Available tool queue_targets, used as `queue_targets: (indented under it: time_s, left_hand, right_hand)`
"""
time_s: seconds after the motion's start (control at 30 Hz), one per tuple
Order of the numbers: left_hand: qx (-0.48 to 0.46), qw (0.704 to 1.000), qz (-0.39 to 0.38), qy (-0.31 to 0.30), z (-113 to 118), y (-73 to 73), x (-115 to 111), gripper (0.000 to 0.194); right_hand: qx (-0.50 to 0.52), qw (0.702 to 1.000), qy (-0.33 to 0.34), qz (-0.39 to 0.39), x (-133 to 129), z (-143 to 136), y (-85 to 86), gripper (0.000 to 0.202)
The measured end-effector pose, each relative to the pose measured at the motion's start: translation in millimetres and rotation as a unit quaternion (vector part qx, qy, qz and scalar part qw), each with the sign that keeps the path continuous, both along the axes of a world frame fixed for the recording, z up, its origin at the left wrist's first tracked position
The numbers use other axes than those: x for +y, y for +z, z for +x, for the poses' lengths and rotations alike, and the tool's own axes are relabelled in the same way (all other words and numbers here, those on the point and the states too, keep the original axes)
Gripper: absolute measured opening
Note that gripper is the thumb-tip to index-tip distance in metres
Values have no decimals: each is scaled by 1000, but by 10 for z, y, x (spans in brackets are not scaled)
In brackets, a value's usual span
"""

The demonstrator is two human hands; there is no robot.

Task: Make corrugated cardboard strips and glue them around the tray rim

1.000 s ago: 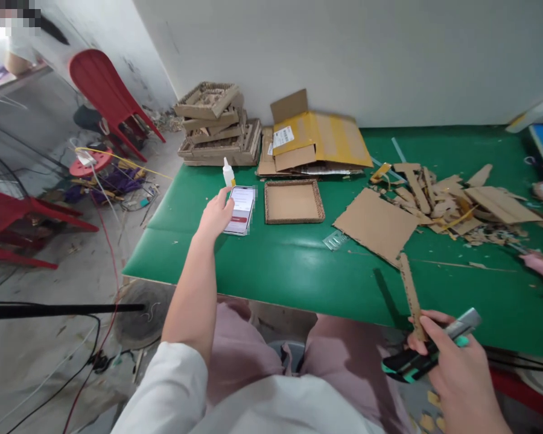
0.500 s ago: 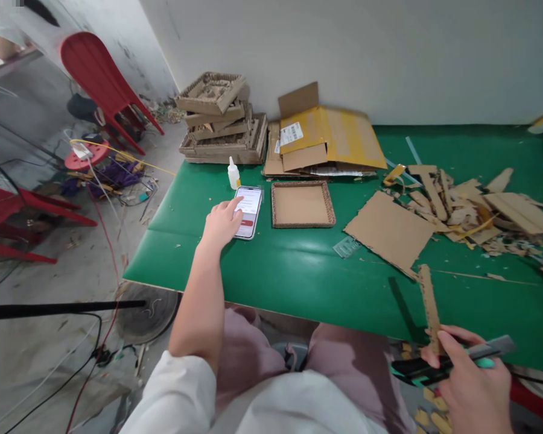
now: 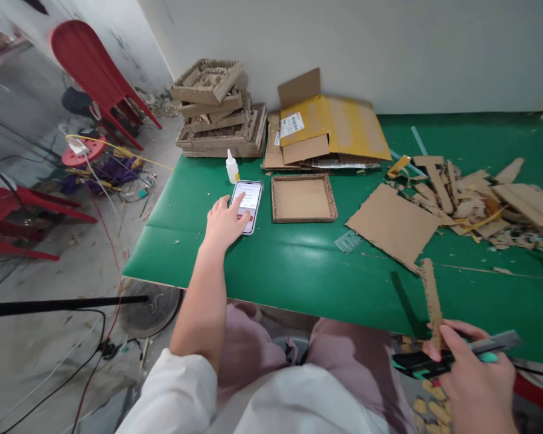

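My left hand [image 3: 224, 223] rests over a phone [image 3: 248, 202], its index fingertip on the lit screen and its fingers apart. A white glue bottle [image 3: 231, 169] stands just behind the phone. At the front right, my right hand [image 3: 473, 367] is closed round a narrow cardboard strip [image 3: 431, 295], held upright, and a black and green tool with a grey end [image 3: 502, 342]. A shallow cardboard tray [image 3: 304, 199] lies right of the phone. Further right are a flat cardboard square [image 3: 393, 226] and a small clear plastic piece [image 3: 347, 242].
Stacked cardboard trays [image 3: 217, 129] stand at the back left of the green table [image 3: 298, 271]. A yellow-taped carton [image 3: 335, 129] lies beside them. Cardboard scraps [image 3: 470, 199] are heaped at the right. Red chairs [image 3: 90, 66] and cables are on the left.
The view has shifted slightly. My left hand's index finger and thumb have moved a little over the phone screen. My right hand keeps hold of the strip and the tool.
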State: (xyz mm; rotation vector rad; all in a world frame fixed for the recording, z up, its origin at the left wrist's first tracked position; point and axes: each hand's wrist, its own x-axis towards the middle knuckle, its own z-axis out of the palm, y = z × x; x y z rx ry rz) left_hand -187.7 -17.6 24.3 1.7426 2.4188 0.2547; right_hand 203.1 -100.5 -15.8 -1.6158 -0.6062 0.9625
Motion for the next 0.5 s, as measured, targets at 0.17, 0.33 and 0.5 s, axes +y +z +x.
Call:
queue_targets:
  time_s: [0.17, 0.33, 0.5]
  left_hand:
    - [16, 999, 20, -35, 53, -14, -91, 46]
    - [25, 999, 38, -6, 40, -70, -29, 57]
    - [26, 999, 38, -11, 19, -120, 19, 64]
  right_hand:
    - [10, 1000, -13, 7, -13, 51, -71, 32]
    - [9, 1000, -15, 4, -9, 31, -63, 34]
    - [10, 1000, -13, 8, -10, 37, -76, 34]
